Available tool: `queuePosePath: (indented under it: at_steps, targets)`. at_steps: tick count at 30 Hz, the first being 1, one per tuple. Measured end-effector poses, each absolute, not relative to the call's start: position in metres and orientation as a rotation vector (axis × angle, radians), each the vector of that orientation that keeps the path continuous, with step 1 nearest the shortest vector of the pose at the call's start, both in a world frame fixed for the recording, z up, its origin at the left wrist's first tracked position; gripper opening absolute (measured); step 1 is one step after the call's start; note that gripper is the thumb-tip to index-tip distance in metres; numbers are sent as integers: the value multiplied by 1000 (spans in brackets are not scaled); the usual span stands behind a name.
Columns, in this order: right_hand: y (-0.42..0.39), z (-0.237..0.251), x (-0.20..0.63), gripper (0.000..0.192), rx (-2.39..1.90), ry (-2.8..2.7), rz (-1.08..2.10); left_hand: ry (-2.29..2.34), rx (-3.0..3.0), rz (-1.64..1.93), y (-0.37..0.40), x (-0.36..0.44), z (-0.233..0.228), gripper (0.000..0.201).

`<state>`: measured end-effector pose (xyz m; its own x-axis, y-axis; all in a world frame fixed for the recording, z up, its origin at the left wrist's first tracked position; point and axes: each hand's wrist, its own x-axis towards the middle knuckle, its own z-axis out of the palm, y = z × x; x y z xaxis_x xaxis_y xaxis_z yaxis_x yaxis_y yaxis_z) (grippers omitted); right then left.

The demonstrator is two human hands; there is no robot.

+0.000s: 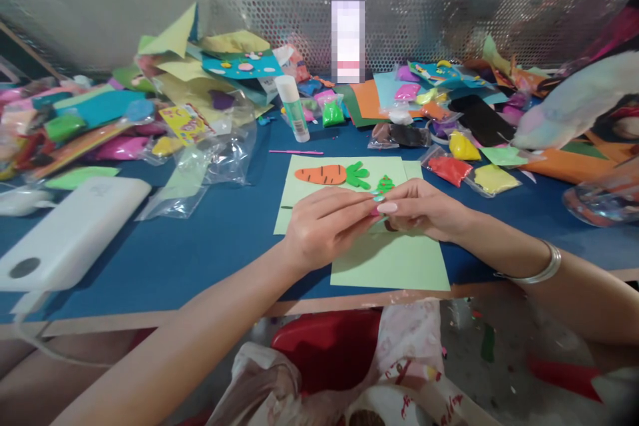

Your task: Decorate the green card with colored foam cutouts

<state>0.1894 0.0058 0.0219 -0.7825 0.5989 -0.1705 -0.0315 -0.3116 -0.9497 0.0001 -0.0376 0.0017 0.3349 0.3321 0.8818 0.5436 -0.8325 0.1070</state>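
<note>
My left hand (327, 223) and my right hand (424, 210) meet fingertip to fingertip above the pale green paper (389, 266). Both are closed in a pinch, and a small pink piece (375, 212) that looks like modelling clay peeks out between them, mostly hidden by the fingers. Just beyond my left hand lies an orange clay carrot (320, 175) with dark stripes and green leaves (357, 174), flat on the paper. A green clay tree (385, 184) with red dots is right behind my fingertips; its lower part is partly covered by my right hand.
A glue stick (293, 108) stands behind the paper, near a thin pink stick (296, 152). Clay packets, including a red one (448, 170), crowd the back and right. At left lies a white power bank (74, 233) with a cable. A clear cup (604, 196) is at far right.
</note>
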Motion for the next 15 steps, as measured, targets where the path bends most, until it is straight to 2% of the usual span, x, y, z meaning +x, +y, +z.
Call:
queuePosePath:
  at_steps: [3,8,15]
  targets:
    - [5,23,188,29,-754,-1485,2095,-815,-2363,-1495,-37,-1,1,13]
    - [3,22,185,16,-868,-1554,1982,-854,-2392,-1479,-36,-2,-1,17]
    - [6,20,186,23,-912,-1428,1905,-1010,-2347,-1532,-39,-2,4,21]
